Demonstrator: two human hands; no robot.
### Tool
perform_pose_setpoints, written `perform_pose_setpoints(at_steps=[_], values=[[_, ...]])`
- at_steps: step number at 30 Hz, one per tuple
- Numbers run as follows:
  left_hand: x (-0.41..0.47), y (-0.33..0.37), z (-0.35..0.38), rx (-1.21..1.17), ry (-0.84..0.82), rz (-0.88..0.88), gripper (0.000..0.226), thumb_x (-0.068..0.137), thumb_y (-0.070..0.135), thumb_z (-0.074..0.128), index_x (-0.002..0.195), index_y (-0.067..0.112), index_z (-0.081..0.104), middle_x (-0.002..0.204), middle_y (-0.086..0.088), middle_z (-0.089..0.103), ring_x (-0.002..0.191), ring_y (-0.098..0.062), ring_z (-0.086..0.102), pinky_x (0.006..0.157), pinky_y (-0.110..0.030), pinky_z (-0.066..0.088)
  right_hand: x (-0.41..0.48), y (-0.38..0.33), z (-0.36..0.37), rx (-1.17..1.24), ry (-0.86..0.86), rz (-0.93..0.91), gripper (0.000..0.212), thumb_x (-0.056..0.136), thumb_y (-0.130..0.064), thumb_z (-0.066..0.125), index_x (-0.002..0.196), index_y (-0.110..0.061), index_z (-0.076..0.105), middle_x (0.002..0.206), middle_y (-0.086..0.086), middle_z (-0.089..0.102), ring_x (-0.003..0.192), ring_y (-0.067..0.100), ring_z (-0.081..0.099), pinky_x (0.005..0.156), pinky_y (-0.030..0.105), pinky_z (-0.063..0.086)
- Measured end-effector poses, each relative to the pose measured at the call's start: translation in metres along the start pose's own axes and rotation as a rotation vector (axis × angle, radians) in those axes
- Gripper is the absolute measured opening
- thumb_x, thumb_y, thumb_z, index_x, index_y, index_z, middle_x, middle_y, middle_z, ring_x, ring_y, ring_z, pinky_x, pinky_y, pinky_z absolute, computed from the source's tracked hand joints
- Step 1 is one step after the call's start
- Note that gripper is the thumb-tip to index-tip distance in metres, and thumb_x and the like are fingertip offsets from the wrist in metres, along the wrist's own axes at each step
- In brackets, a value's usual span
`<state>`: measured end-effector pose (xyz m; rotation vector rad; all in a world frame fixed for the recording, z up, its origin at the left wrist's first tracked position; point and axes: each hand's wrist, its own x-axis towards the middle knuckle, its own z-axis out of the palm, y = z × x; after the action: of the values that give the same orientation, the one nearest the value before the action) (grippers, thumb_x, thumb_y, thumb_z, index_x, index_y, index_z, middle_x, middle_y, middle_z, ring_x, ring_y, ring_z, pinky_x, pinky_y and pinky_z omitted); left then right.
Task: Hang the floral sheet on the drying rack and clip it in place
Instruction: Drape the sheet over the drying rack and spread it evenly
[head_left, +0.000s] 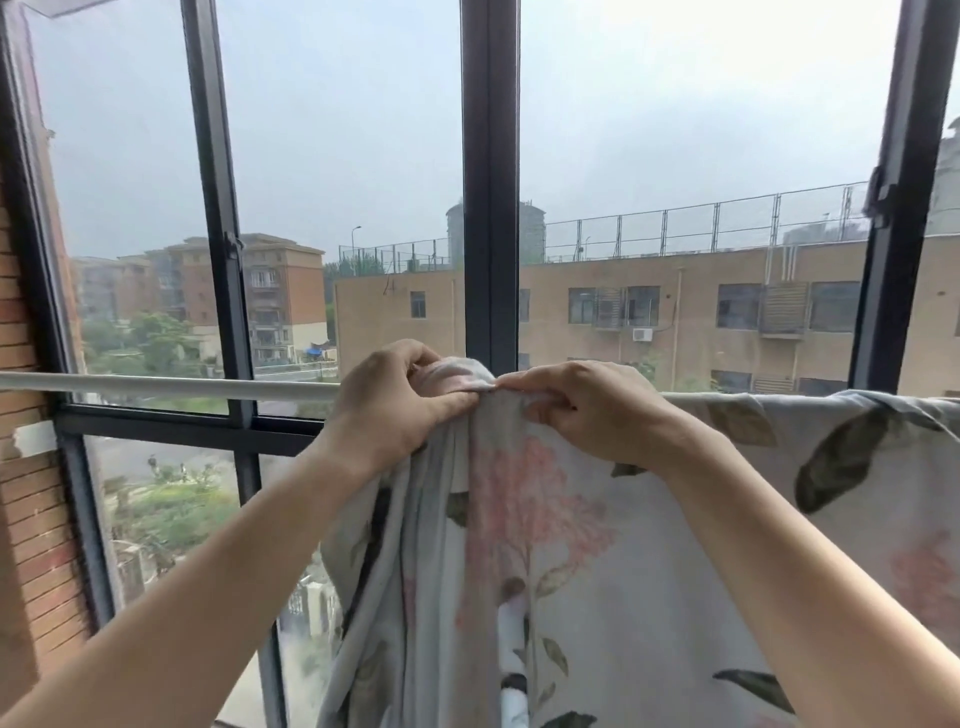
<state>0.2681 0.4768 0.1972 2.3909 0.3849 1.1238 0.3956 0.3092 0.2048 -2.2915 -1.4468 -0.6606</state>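
Soft cotton by the look: sheet (545, 545) draped over rod (166, 387), spread to the right, bunched in folds under both hands. Left hand (395, 402) clenched on a gathered wad at the rod; right hand (576, 410) pinching the edge just beside it. Probably light, limp, prone to sliding on smooth metal. Best gripped at the top hem, pulled leftward along bare rod. No clip visible.

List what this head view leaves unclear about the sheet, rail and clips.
- Clips: none visible; any would be hidden by the hands, left hand and right hand.
- Rail: covered by the sheet rightward.
- Sheet's lower edge: cut off by the frame bottom.
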Motion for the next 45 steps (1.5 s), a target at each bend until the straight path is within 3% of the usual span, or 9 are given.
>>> perform_pose_setpoints(at_steps=[5,9,15,18,21,25,29,38,45], values=[[-0.060,-0.026,-0.004,-0.159,0.120,0.013,0.058,0.063,0.058,0.078,0.113,0.035,0.058,0.100,0.028,0.060,0.091,0.006,0.060,0.076,-0.020,0.048,0.000,0.000,0.001,0.032,0.016,0.037,0.042,0.093,-0.031,0.058,0.125,-0.057,0.053,0.126,-0.021,0.063,0.114,0.010,0.059,0.080,0.023,0.042],[-0.087,-0.067,0.013,-0.234,0.084,-0.169,0.088,0.048,0.083,0.065,0.120,0.033,0.056,0.111,0.022,0.062,0.086,-0.007,0.064,0.073,-0.025,0.047,-0.002,-0.001,-0.001,0.054,-0.005,0.068,0.042,0.093,-0.030,0.057,0.123,-0.059,0.052,0.124,-0.021,0.064,0.110,0.012,0.059,0.076,0.021,0.035],[-0.106,-0.100,0.049,-0.209,-0.071,-0.306,0.118,0.041,0.089,0.060,0.139,0.026,0.043,0.134,0.007,0.057,0.116,-0.010,0.055,0.087,-0.028,0.045,-0.003,-0.003,-0.002,0.091,0.000,0.087,0.040,0.093,-0.031,0.059,0.122,-0.058,0.055,0.123,-0.022,0.063,0.114,0.009,0.058,0.080,0.019,0.036],[-0.106,-0.105,0.054,-0.263,-0.143,-0.369,0.130,0.037,0.089,0.064,0.147,0.028,0.032,0.136,0.005,0.056,0.111,-0.012,0.058,0.089,-0.032,0.050,-0.004,-0.003,-0.002,0.105,-0.007,0.088,0.040,0.092,-0.031,0.060,0.121,-0.058,0.055,0.123,-0.022,0.064,0.113,0.009,0.058,0.081,0.020,0.040],[-0.107,-0.100,0.056,-0.337,-0.190,-0.327,0.108,0.050,0.067,0.082,0.143,0.030,0.039,0.104,0.012,0.071,0.085,0.003,0.065,0.064,-0.012,0.047,-0.004,0.000,-0.002,0.105,0.003,0.075,0.041,0.092,-0.030,0.060,0.121,-0.058,0.055,0.121,-0.023,0.064,0.112,0.009,0.059,0.082,0.021,0.042],[-0.110,-0.097,0.055,-0.401,-0.215,-0.316,0.055,0.054,0.054,0.087,0.097,0.026,0.069,0.081,0.021,0.072,0.072,0.002,0.068,0.061,-0.016,0.050,-0.004,0.002,0.001,0.118,-0.001,0.062,0.040,0.092,-0.030,0.059,0.120,-0.058,0.056,0.120,-0.025,0.064,0.110,0.008,0.060,0.079,0.021,0.041],[-0.111,-0.102,0.049,-0.461,-0.376,-0.345,0.045,0.051,0.057,0.082,0.082,0.025,0.078,0.080,0.004,0.076,0.077,-0.012,0.072,0.065,-0.025,0.054,-0.001,0.002,0.002,0.106,0.007,0.041,0.040,0.094,-0.029,0.057,0.121,-0.058,0.056,0.120,-0.023,0.065,0.109,0.008,0.060,0.079,0.022,0.042],[-0.129,-0.102,0.056,-0.563,-0.165,-0.364,0.015,0.067,0.017,0.086,0.074,0.011,0.074,0.067,0.005,0.073,0.062,-0.009,0.068,0.053,-0.019,0.049,0.002,0.005,0.005,0.107,0.015,0.020,0.038,0.093,-0.032,0.058,0.121,-0.057,0.056,0.121,-0.021,0.065,0.110,0.011,0.060,0.084,0.025,0.046],[-0.134,-0.098,0.061,-0.599,-0.128,-0.399,0.022,0.068,0.030,0.061,0.084,0.019,0.070,0.080,0.001,0.075,0.074,-0.012,0.070,0.067,-0.034,0.055,0.001,0.007,0.004,0.118,0.011,0.014,0.041,0.092,-0.029,0.059,0.119,-0.059,0.056,0.119,-0.022,0.066,0.108,0.011,0.061,0.079,0.025,0.045]])
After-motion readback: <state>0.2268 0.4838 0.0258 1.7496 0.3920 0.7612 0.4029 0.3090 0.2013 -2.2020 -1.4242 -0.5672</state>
